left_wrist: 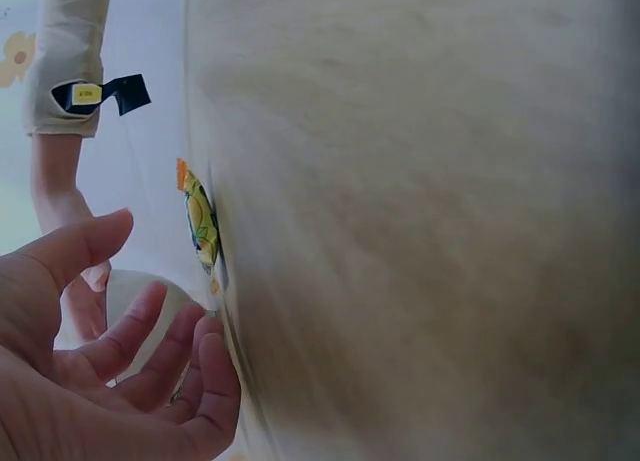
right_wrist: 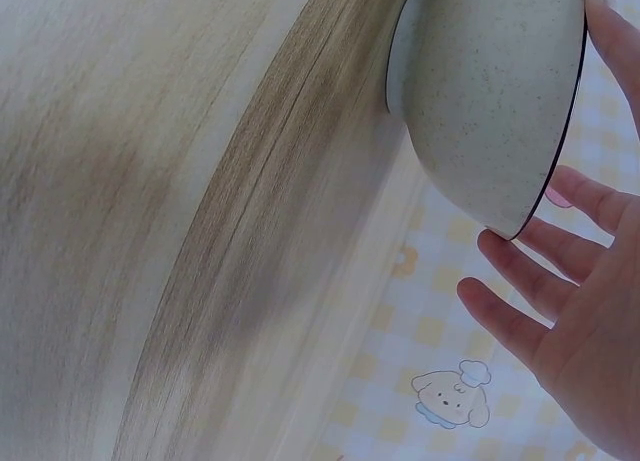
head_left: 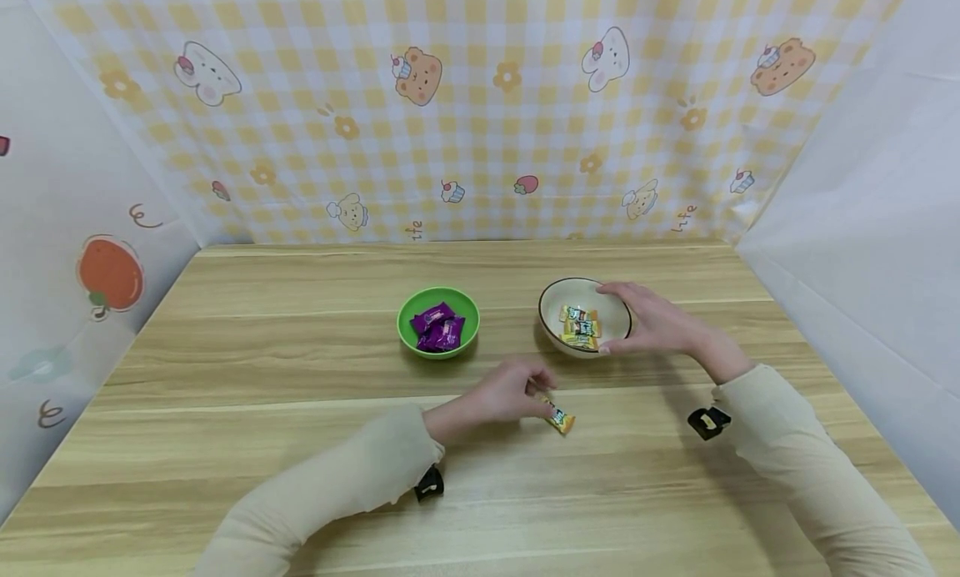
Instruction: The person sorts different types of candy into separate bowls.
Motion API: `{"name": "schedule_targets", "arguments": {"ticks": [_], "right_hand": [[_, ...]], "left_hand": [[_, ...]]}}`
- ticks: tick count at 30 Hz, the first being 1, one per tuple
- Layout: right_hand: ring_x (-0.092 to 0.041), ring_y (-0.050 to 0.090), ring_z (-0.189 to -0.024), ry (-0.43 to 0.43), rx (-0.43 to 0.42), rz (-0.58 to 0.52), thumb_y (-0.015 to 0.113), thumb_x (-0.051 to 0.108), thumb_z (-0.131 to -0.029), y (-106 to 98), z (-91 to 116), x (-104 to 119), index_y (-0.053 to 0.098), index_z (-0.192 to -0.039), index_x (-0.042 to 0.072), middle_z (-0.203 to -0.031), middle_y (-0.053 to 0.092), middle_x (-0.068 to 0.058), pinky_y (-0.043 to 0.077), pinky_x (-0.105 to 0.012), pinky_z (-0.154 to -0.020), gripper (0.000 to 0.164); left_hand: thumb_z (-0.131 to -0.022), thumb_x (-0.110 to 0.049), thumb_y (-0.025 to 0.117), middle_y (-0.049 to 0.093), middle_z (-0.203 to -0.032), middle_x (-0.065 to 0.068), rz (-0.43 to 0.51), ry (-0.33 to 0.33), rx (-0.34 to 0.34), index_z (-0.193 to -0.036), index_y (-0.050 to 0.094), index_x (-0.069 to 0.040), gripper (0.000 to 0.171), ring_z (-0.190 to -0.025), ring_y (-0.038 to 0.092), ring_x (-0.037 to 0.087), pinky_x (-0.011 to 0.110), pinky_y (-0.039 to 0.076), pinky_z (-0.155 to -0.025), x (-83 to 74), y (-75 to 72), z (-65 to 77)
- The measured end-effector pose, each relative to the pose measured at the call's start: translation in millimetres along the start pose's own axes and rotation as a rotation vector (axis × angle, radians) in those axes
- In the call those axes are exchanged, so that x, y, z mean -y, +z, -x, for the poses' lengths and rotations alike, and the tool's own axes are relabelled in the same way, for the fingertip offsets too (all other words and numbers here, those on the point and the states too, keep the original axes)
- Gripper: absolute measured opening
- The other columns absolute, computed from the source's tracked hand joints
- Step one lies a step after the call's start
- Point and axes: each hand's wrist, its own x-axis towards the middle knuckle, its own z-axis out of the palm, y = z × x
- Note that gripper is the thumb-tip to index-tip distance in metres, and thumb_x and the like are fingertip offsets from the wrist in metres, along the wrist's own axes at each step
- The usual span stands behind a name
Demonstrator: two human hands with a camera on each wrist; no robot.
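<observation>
A small yellow-and-orange wrapped candy [head_left: 559, 419] lies on the table, with my left hand [head_left: 513, 391] beside it. In the left wrist view, the left hand's [left_wrist: 130, 361] fingers are loosely bent around nothing, and the candy [left_wrist: 201, 221] shows beyond the fingertips. My right hand [head_left: 654, 320] holds the cream bowl [head_left: 550, 298] by the right side of its dark rim, thumb on the near side and fingers on the far side. Several yellow candies [head_left: 581, 328] lie inside that bowl. The right wrist view shows the bowl's outer wall [right_wrist: 490, 101] and the right hand's fingertips [right_wrist: 495, 243] touching the rim.
Left of the cream bowl stands a green bowl [head_left: 408, 337] containing purple wrapped candies [head_left: 441, 327]. Both bowls are on the wood-grain table [head_left: 262, 335]. A yellow checked curtain [head_left: 480, 143] hangs behind it, with white cloth at both sides.
</observation>
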Motion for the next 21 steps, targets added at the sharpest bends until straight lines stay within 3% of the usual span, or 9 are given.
{"name": "schedule_targets", "arguments": {"ticks": [8,15,21], "right_hand": [[-0.036,0.037,-0.113,-0.003,-0.005,0.001,0.076,0.042,-0.064,-0.2,0.7,0.4,0.037,-0.128,-0.002,-0.125,0.041,-0.022,0.032,-0.051,-0.090,0.087],[-0.036,0.037,-0.113,0.002,0.002,0.000,0.075,0.043,-0.065,-0.5,1.0,0.6,0.037,-0.128,-0.002,-0.125,0.041,-0.022,0.031,-0.052,-0.090,0.086],[-0.036,0.037,-0.113,-0.009,-0.004,-0.006,0.075,0.043,-0.065,0.3,0.8,-1.3,0.037,-0.128,-0.001,-0.125,0.040,-0.022,0.031,-0.051,-0.090,0.086]], "left_hand": [[-0.068,-0.008,0.074,0.059,-0.087,0.004,-0.111,0.023,0.039,-0.096,0.060,-0.002,0.031,-0.081,0.054,0.016,0.019,0.042,-0.072,-0.1,2.7,-2.2],[-0.067,-0.009,0.074,0.056,-0.076,-0.001,-0.221,0.048,0.033,-0.088,0.062,-0.006,0.024,-0.071,0.051,0.009,0.016,0.040,-0.065,3.1,7.2,-6.2],[-0.067,-0.008,0.074,0.051,-0.064,-0.007,-0.237,0.036,0.034,-0.078,0.061,-0.007,0.016,-0.057,0.046,0.004,0.016,0.037,-0.055,3.9,8.0,-7.7]]}}
